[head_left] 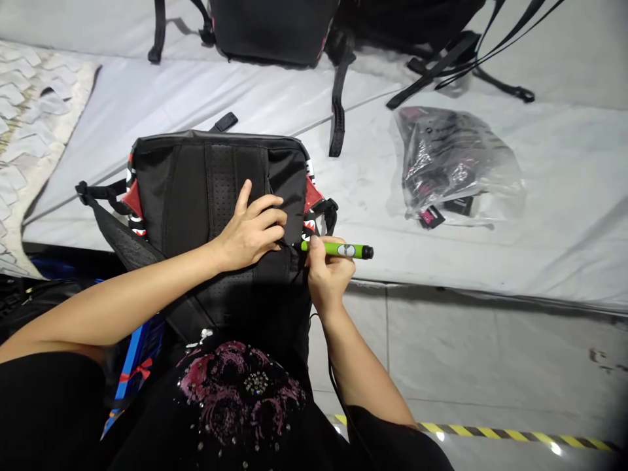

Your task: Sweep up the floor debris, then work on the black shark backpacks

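A black backpack (196,190) with red and white side trim lies back-side up at the edge of a grey padded table (540,196). My left hand (252,229) presses on its padded back panel, fingers curled and pinching the fabric near the right edge. My right hand (326,271) is closed around a green pen-shaped tool (343,249), whose tip points left at the spot under my left fingers. A thin black cord runs down from the tool along my right forearm.
A clear plastic bag (454,167) with black and pink items lies to the right. Two more black bags (275,29) with loose straps (337,111) sit at the table's far side. The tiled floor shows a yellow-black tape line (515,435); a blue crate (140,353) stands at lower left.
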`<action>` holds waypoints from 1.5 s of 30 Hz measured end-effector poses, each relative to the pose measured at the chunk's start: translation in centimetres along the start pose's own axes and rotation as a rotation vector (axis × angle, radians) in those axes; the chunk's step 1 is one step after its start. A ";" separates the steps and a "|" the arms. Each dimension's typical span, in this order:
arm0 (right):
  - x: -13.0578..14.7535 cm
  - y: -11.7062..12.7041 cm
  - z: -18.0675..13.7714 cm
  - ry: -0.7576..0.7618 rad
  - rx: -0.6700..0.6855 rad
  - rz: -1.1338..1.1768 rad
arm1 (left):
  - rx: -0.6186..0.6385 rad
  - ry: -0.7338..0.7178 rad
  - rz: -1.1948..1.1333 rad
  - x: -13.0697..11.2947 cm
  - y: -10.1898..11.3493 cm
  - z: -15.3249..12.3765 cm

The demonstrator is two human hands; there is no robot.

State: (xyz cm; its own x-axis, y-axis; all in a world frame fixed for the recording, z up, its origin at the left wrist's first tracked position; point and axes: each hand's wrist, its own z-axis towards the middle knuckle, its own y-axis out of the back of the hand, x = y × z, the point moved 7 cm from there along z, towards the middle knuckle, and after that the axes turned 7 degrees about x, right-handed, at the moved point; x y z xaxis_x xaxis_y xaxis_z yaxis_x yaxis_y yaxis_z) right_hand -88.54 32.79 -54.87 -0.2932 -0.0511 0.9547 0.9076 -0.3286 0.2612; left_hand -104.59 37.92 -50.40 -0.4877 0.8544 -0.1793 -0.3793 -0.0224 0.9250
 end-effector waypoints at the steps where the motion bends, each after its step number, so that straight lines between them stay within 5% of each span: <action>1: 0.0 -0.1 0.1 0.010 -0.004 0.002 | 0.000 0.001 0.002 0.1 -0.1 -0.2; 10: 3.5 -0.5 1.6 0.289 0.091 -0.331 | 0.017 0.027 0.045 0.2 -0.6 -0.1; 25: 3.1 -1.6 4.0 0.113 0.346 -0.366 | -0.030 0.030 0.037 0.5 -1.1 -0.2; 34: 2.3 -1.4 4.6 0.073 0.340 -0.370 | 0.134 0.164 -0.119 1.1 -1.3 0.3; 45: 1.9 -2.1 5.4 0.055 0.511 -0.283 | 0.132 0.152 -0.154 1.4 -1.6 0.1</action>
State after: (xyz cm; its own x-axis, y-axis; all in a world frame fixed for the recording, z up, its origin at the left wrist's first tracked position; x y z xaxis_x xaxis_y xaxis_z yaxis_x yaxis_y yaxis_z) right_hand -89.39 38.46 -52.86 -0.5480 -0.0815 0.8325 0.8174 0.1594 0.5536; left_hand -104.55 39.17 -52.13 -0.5488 0.7540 -0.3609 -0.3574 0.1786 0.9167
